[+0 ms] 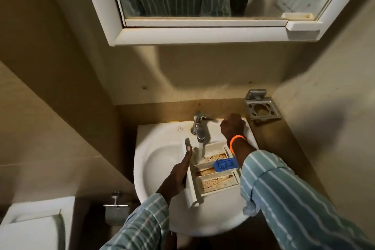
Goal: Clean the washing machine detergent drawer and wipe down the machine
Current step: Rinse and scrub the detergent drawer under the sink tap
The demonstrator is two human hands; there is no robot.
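A white detergent drawer (211,176) with brown, grimy compartments and a blue insert (225,165) lies in the white sink (154,164). My left hand (180,170) grips the drawer's front panel, thumb stretched along its edge. Water runs from the chrome tap (198,128) into the drawer's far compartment. My right hand (232,126), with an orange band on the wrist, is curled around the end of the tap's lever. The washing machine is out of view.
A mirror cabinet (203,32) hangs above the sink. A metal holder (262,107) is fixed to the wall at the right. A toilet-paper holder (115,207) and a white cistern (32,227) sit at the lower left. Beige walls close in on both sides.
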